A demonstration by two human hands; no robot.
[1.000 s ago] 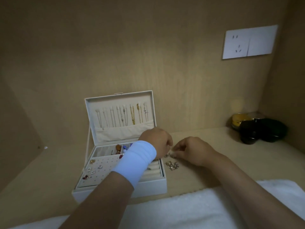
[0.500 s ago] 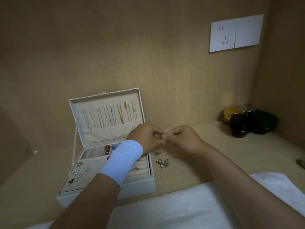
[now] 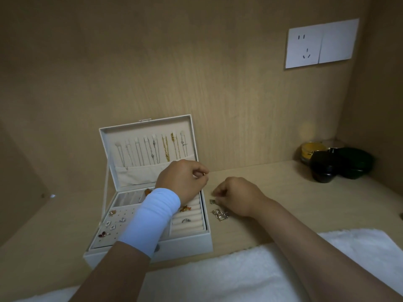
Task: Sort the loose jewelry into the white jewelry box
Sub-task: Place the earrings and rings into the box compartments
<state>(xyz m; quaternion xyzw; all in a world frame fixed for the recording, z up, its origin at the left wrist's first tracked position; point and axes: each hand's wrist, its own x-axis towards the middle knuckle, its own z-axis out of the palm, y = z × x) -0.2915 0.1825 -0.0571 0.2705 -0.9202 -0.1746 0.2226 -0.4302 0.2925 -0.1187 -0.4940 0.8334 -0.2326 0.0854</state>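
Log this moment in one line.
left hand: pinches gold piece over jewelry box | right hand: pinches silver piece on desk | loose pile: beside box

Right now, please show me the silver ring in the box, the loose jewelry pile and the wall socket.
silver ring [image 3: 186,220]: head view, its band.
loose jewelry pile [image 3: 220,215]: head view, its middle.
wall socket [image 3: 304,47]: head view, left plate.

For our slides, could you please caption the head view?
Left hand pinches a gold piece over the white jewelry box; right hand pinches a loose piece beside it.
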